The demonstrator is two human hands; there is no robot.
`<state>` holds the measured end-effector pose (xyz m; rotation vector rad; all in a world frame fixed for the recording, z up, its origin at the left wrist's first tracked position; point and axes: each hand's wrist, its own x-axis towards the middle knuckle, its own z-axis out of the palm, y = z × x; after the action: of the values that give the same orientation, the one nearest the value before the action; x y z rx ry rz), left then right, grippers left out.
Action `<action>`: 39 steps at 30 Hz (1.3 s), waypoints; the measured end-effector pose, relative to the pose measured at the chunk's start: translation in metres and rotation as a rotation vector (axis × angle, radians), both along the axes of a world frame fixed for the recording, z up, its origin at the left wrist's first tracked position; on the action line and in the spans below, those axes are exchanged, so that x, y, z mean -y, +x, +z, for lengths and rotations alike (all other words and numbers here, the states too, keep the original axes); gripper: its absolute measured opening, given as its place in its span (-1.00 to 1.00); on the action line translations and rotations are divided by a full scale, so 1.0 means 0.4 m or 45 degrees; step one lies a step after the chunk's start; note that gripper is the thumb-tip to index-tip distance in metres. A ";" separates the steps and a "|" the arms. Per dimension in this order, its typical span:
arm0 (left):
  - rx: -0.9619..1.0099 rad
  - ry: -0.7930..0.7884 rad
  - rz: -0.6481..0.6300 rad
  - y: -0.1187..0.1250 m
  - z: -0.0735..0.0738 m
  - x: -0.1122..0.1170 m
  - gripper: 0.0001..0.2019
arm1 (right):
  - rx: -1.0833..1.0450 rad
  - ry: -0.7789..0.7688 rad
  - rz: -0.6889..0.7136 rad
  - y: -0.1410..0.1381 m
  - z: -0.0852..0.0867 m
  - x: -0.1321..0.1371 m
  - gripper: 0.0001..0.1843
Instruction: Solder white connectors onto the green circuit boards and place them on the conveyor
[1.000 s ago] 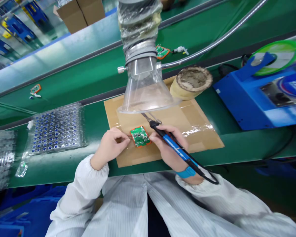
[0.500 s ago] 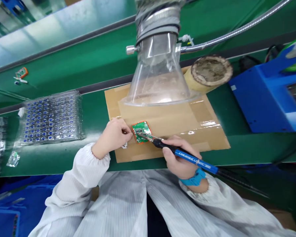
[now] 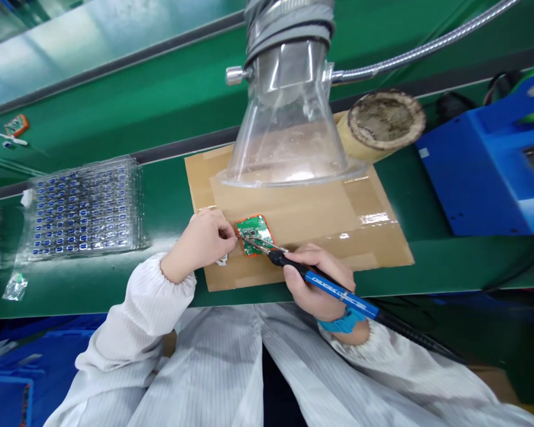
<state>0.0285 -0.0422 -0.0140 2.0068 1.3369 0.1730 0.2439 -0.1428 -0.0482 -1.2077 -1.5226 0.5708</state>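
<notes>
A small green circuit board (image 3: 260, 227) with an orange rim lies on the cardboard sheet. My right hand (image 3: 318, 281) grips a blue and black soldering iron (image 3: 340, 292), a thin metal tube running along its front. Its tip reaches over the board to the left edge. At that same edge, my left hand (image 3: 200, 240) is closed in a pinch; what its fingertips hold is too small to make out. Just below those fingers lies a small white piece (image 3: 222, 260), partly hidden by the hand.
A clear fume hood (image 3: 289, 136) hangs low beyond the board. Behind it stands a round, crusted pot (image 3: 385, 127); a blue machine (image 3: 498, 172) is at right. Stacked clear trays (image 3: 84, 207) of small blue parts sit left, on the green bench (image 3: 169, 190). The cardboard (image 3: 320, 219) covers the middle.
The soldering iron's tip has moved left across the board, close to my left fingertips. My right hand has shifted left with it. The left hand keeps its pinch, and the view has moved slightly.
</notes>
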 end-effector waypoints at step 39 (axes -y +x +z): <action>-0.090 -0.017 -0.016 0.007 0.014 -0.003 -0.78 | -0.164 0.001 -0.223 0.022 -0.042 0.003 -0.93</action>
<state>0.0314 -0.0411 -0.0085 2.0262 1.3658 0.0875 0.2527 -0.1441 -0.0649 -1.2643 -1.2945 0.5207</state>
